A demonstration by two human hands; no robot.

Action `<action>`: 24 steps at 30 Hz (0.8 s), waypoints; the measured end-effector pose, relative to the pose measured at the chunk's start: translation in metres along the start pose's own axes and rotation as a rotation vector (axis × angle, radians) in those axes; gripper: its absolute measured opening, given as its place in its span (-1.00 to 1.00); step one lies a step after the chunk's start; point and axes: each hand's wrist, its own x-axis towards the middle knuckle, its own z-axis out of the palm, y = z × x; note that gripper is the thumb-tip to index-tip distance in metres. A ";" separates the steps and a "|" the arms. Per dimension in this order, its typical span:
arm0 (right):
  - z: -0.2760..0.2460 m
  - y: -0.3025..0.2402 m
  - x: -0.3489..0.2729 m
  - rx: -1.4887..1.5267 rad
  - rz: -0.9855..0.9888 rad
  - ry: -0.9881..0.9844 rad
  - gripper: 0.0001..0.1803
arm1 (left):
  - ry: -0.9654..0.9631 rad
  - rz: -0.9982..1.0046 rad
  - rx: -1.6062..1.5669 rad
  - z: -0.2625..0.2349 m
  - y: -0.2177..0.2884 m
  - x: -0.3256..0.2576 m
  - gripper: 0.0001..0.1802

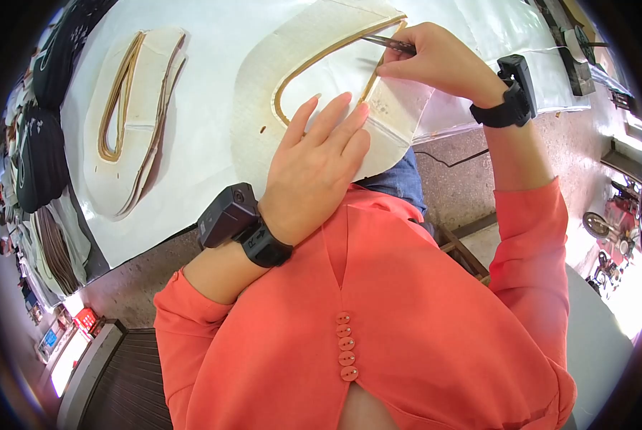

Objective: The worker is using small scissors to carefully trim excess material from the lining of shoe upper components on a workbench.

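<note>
Flat on the white tabletop lies a large cream panel point(253, 93) with a rounded outline and a U-shaped cut-out edged by a brown-gold band point(314, 64). My left hand point(314, 161) rests palm down on its near part, fingers stretched out and tips reaching over the cut-out. Pinched in my right hand point(432, 64) are slim dark tweezers point(393, 44), pointing left across the band near the far end of the cut-out. Whether their tips touch the band cannot be made out. My right fingertips sit close to the band's right side.
A stack of similar cream panels point(109, 175) lies on the table point(199, 179) to the left. Dark folded cloth point(41, 158) piles up beyond the left edge. A black cable point(450, 163) hangs below the table's near edge. A red motorbike point(618, 233) stands far right.
</note>
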 end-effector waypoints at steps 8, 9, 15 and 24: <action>0.019 -0.014 -0.010 0.003 0.063 -0.057 -0.70 | 0.011 -0.009 -0.009 -0.008 0.005 0.001 -0.83; 0.021 -0.018 -0.013 -0.019 0.069 -0.050 -0.70 | 0.015 -0.001 -0.012 -0.009 0.005 0.001 -0.83; 0.018 -0.020 -0.018 0.036 0.020 -0.112 -0.73 | 0.019 0.030 -0.012 -0.007 0.004 -0.001 -0.84; -0.005 -0.010 -0.007 -0.048 0.008 -0.205 -0.76 | 0.054 0.060 -0.047 -0.007 0.001 0.005 -0.83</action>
